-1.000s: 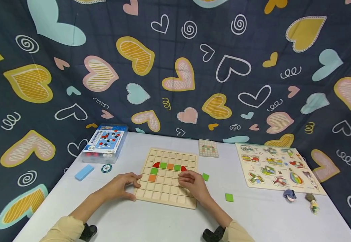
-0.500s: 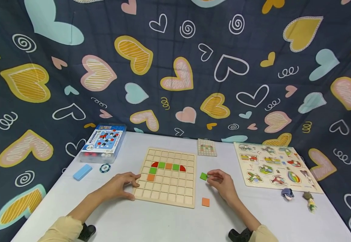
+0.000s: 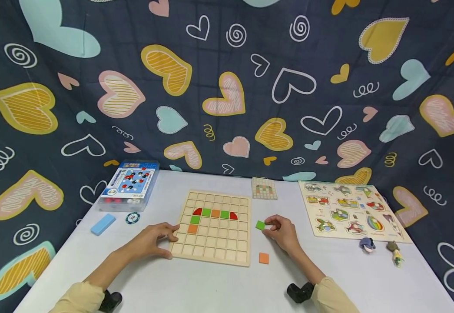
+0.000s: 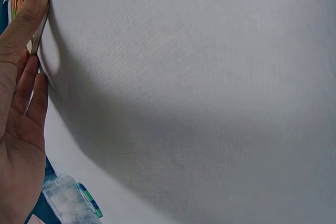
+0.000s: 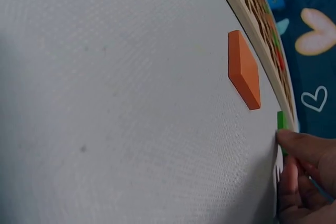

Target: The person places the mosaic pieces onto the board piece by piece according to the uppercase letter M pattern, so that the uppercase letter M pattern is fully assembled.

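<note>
A wooden grid board [image 3: 215, 243] lies on the white table, with red, green and orange pieces set in an arch-like pattern. My left hand [image 3: 152, 241] holds its near-left corner, thumb and fingertips on the edges; the left wrist view shows the thumb [image 4: 26, 19] against the board's rim. Right of the board, my right hand [image 3: 283, 232] pinches a green square tile [image 3: 260, 225] between thumb and fingers. The fingers partly cover this tile [image 5: 281, 120] in the right wrist view. An orange square tile [image 3: 263, 258] rests on the table, nearer to me.
A small pattern card [image 3: 264, 188] lies behind the board. A picture puzzle board [image 3: 352, 213] and two small figures [image 3: 367, 244] are at the right. Back left stand a plastic box [image 3: 130, 184], a blue block [image 3: 103, 224] and a round chip [image 3: 132, 218]. A heart-patterned cloth [image 3: 227, 87] hangs behind.
My right hand has moved from the board to the green tile and pinched it. The orange tile has come into view from under the right forearm. My left hand stays at the board.
</note>
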